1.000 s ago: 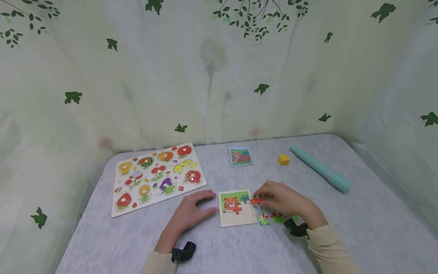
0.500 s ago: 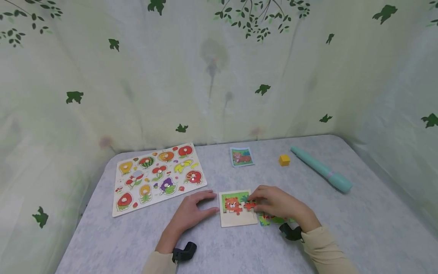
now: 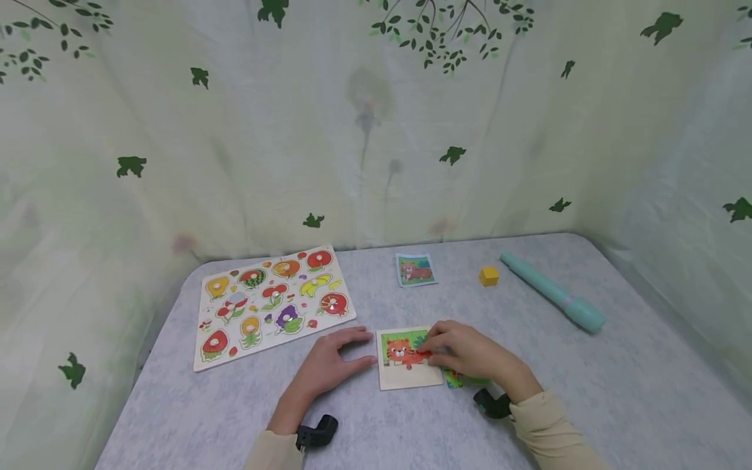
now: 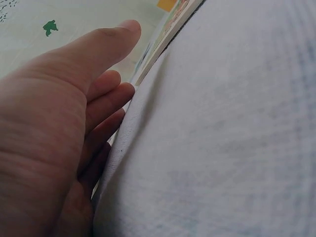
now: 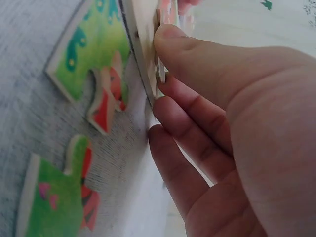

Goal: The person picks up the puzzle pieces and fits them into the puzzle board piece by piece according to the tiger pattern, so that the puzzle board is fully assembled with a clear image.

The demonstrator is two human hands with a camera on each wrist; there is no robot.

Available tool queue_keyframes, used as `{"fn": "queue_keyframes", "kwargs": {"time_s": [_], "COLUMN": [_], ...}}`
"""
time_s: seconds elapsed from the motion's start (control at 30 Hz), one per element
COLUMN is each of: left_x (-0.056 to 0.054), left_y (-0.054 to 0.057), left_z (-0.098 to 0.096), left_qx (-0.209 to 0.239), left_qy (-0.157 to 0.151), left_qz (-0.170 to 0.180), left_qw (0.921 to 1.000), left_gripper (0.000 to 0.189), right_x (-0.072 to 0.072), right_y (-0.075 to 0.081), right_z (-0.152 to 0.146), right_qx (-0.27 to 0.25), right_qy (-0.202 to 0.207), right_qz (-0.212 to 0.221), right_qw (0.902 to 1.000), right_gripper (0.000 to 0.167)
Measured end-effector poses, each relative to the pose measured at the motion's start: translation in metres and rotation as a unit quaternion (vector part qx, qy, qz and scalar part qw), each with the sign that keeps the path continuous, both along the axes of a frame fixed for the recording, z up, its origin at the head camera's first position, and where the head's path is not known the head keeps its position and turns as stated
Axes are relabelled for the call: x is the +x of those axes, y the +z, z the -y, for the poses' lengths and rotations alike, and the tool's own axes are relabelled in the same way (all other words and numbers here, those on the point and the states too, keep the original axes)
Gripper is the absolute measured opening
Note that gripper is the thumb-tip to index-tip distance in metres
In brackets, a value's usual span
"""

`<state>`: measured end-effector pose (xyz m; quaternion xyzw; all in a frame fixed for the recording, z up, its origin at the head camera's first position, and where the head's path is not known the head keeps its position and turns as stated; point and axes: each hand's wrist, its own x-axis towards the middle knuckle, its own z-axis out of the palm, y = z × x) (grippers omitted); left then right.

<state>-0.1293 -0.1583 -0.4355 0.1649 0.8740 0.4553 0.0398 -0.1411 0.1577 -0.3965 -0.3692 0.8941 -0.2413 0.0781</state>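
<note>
A small wooden jigsaw board (image 3: pixel 405 380) lies in front of me, showing an orange tiger on green, with bare wood along its lower part. My right hand (image 3: pixel 472 352) pinches an orange-red puzzle piece (image 5: pixel 162 75) between thumb and fingers at the board's right side, and the fingers partly cover it. Beside the board's left edge, my left hand (image 3: pixel 329 362) rests on the table, thumb and fingers spread and holding nothing. Loose puzzle pieces, one green with teal spots (image 5: pixel 89 49) and one green with pink (image 5: pixel 52 197), lie right of the board, partly under my right hand in the head view.
A large fruit peg puzzle board (image 3: pixel 305 303) lies at the left. Toward the back are a small picture card (image 3: pixel 416 270), a yellow cube (image 3: pixel 489 276) and a long teal tube-shaped object (image 3: pixel 552 292). A patterned curtain (image 3: pixel 376 130) hangs behind the table.
My right hand has moved left, bringing the orange-red puzzle piece from beside the jigsaw board onto it, against the tiger's head. The left hand has stayed in place.
</note>
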Motion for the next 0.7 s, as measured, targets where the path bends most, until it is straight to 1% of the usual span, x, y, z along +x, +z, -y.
{"fn": "queue_keyframes", "kwargs": {"time_s": [0.1,0.2,0.33,0.47,0.7], "left_x": [0.0000,0.0003,0.0008,0.0005,0.0005], "left_y": [-0.0006,-0.0005,-0.0017,-0.0022,-0.0022], "left_z": [0.0000,0.0003,0.0009,0.0011,0.0000], "left_qx": [0.000,0.000,-0.001,-0.003,0.001], "left_qy": [-0.002,-0.003,-0.002,0.001,-0.003], "left_qz": [-0.004,-0.007,-0.009,-0.011,-0.016], "left_qw": [1.0000,1.0000,1.0000,0.9999,0.9999], "left_gripper": [0.046,0.046,0.046,0.046,0.046], "right_x": [0.0004,0.0009,0.0021,0.0034,0.0058], "right_y": [-0.0017,-0.0017,-0.0015,-0.0009,0.0002], "right_z": [0.0006,0.0011,0.0024,0.0044,0.0068], "right_qx": [0.008,0.006,0.001,0.011,0.022], "right_qy": [-0.005,-0.004,-0.005,-0.017,-0.020], "right_qz": [-0.008,-0.015,-0.014,-0.015,-0.034], "right_qw": [0.9999,0.9999,0.9999,0.9997,0.9990], "right_gripper": [0.025,0.025,0.025,0.024,0.023]}}
